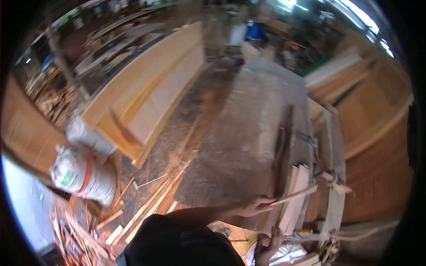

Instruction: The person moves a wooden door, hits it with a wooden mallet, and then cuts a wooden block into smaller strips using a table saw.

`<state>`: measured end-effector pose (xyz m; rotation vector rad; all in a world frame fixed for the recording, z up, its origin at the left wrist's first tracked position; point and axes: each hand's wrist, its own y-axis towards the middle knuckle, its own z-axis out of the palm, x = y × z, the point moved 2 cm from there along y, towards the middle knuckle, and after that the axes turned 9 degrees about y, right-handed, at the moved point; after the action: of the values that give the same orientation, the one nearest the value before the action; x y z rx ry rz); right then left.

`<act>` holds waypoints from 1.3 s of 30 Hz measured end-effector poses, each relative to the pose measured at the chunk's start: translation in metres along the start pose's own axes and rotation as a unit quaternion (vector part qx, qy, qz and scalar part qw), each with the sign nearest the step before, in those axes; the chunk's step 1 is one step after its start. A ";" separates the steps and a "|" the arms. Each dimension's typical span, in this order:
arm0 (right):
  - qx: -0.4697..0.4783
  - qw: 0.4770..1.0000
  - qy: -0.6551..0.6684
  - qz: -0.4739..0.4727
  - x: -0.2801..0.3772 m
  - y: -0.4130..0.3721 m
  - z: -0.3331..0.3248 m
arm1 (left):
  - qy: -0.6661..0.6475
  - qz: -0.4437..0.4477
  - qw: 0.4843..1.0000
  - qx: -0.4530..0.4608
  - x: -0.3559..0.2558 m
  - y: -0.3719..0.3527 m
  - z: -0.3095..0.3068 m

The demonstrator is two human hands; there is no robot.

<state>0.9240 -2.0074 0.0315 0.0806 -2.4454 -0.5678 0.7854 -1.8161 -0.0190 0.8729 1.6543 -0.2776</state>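
Note:
My left hand (257,206) is closed around one end of a thin wooden strip (295,195). The strip slants out to the right, over a small stack of pale boards (296,206) on the workbench (242,142). Lower down, my right hand (271,243) is by the near end of those boards, its fingers pointing up toward them. Blur hides whether that hand grips anything. Beyond the strip's tip, a clamp-like metal fitting (321,175) sits along the bench's edge.
A long wooden panel piece (151,84) stands left of the bench. Filled white sacks (84,175) stand at the left, near scrap sticks (80,235) on the floor. Long strips (155,199) lie beside the bench. Large wooden panels (372,115) lean at the right.

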 end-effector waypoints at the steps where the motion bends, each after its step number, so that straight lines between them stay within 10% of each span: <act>1: -0.053 0.996 -0.067 -0.034 -0.013 0.003 -0.014 | 0.067 0.011 0.994 0.086 -0.009 0.001 -0.015; 4: 0.041 0.980 -0.190 0.030 -0.009 0.020 -0.036 | 0.187 0.053 0.955 0.225 -0.012 -0.008 -0.025; 8: 0.117 0.991 -0.025 0.053 -0.065 -0.030 0.008 | 0.274 0.120 0.891 0.341 0.015 0.008 -0.003; 11: 0.097 0.992 -0.054 0.055 -0.076 -0.050 0.037 | 0.374 0.216 0.892 0.132 0.066 0.009 0.027; 15: 0.093 0.983 -0.150 0.052 -0.066 -0.049 0.051 | 0.409 -0.106 0.904 -0.067 0.060 -0.008 0.038; 16: 0.106 0.980 -0.150 0.077 -0.071 -0.056 0.057 | 0.423 -0.066 0.897 -0.113 0.058 -0.010 0.042; 39: 0.056 0.962 -0.079 0.256 -0.084 0.046 0.098 | 0.430 -0.144 0.878 -0.156 0.097 0.067 0.046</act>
<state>0.9381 -1.9124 -0.0661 -0.5565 -2.5082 -0.2102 0.8611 -1.7594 -0.1027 0.5070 2.5767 0.2248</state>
